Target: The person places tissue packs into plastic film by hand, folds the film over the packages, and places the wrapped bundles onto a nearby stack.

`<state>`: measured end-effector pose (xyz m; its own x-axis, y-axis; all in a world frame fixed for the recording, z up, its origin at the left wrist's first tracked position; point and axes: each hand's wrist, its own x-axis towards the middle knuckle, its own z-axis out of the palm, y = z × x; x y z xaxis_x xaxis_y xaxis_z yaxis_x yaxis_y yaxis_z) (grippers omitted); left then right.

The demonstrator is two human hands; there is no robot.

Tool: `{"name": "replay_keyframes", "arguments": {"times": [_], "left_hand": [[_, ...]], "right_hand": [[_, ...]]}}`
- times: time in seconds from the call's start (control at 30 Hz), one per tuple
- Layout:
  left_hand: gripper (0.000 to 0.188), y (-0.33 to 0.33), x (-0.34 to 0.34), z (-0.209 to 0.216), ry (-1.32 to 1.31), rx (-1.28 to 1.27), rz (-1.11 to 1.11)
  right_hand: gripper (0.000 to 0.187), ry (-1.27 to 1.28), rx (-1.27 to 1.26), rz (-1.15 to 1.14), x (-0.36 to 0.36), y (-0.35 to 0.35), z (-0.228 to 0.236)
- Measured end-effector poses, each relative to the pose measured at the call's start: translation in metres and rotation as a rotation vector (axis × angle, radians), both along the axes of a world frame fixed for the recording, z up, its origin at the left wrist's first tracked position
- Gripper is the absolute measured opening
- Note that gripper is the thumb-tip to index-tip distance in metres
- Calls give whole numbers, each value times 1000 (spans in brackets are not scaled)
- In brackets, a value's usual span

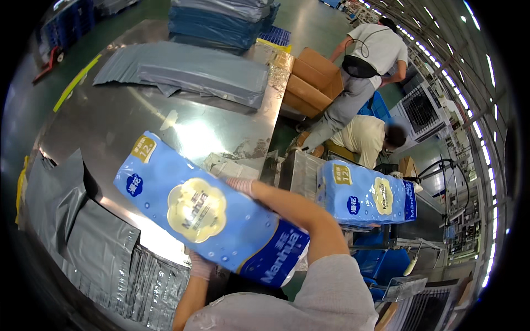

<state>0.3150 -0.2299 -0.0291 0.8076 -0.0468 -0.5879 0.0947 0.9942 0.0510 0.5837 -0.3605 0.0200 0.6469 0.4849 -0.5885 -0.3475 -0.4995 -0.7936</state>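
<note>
A long light-blue plastic-wrapped pack (243,220), which looks like a pack of tissue rolls, is held at a slant over the metal table (149,116). My right hand (243,186), in a thin whitish glove, presses against its far side. On the near side, my gloved left hand (201,266) grips the lower edge, its fingers partly hidden by the pack. Left of the pack lie grey plastic mailing bags (105,231), the top one with its mouth raised. A matching blue pack (359,193) rests to the right, on the machine side.
Flat grey bags (199,71) are spread across the table's far part, with a taller bag stack (215,25) behind. An open cardboard box (312,83) stands beyond the right edge. Two people, one standing (375,47) and one bent low (359,135), are near blue crates (381,265) and machinery.
</note>
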Motion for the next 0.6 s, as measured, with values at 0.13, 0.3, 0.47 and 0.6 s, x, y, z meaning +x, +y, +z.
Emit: {"name": "replay_keyframes", "arguments": {"times": [0.13,0.3,0.47,0.6], "left_hand": [[46,46,-49,-86,-236,645,-98],[45,67,-78,9,-284,385,64],[45,150,-139,0,-245,872,229],[47,178,-198,22,-19,1156,214]], "right_hand": [[57,141,183,57,-57,22,24],[64,35,253,207,-88,64,77],[57,-4,472,149,-147,117,112],[52,-91,483,249,-209,142,67]]}}
